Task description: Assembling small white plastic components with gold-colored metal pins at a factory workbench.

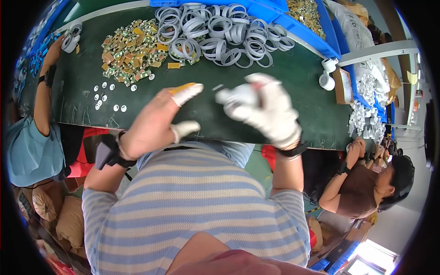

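My left hand hovers over the near part of the green table, thumb and fingers apart, nothing seen between them. White covers sit on its fingertips, and a yellow-orange strip shows along one finger. To its right, my right hand wears a white glove and is closed on a white rounded part. That part is smeared by motion, so its exact kind is unclear. A small pale sliver shows between the hands. Several small white discs with dark marks lie left of my left hand.
A heap of small circuit boards and a pile of grey rings cover the table's far side. White parts stand at right beside a cardboard box. Blue bins line the far edge. Other people sit at both sides.
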`<state>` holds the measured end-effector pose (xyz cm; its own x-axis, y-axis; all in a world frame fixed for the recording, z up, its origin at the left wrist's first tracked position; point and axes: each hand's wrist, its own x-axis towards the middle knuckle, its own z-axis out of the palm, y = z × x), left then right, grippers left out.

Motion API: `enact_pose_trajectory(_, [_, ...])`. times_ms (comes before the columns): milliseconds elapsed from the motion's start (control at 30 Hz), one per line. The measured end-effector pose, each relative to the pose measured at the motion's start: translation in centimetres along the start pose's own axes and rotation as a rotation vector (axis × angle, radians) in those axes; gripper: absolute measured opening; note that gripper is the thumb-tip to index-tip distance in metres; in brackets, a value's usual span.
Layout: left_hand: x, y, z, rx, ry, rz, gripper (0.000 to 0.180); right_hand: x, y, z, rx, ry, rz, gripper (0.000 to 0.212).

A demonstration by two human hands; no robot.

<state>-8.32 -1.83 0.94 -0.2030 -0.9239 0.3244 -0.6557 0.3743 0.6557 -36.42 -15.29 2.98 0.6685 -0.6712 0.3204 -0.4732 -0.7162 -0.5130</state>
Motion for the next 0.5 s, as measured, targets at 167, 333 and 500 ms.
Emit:
enact_pose_trajectory(167, [0.7,0.0,1.0,-0.691,-0.353,-0.389,0.092,2.5,-2.4,4.2,0.364,-0.092,-0.074,0.058])
enact_pose_trajectory(333, [-0.6,-1.6,1.6,-1.109,-0.203,-0.552,0.081,6.3,3.6,6.4,-0.317,0.179,-0.283,0.039])
enact_pose_trajectory(500, [-2.3,-2.5,0.9,-0.997,-0.087,-0.462,0.074,3.7,3.5,5.4,-0.370,0.153,-0.194,0.030])
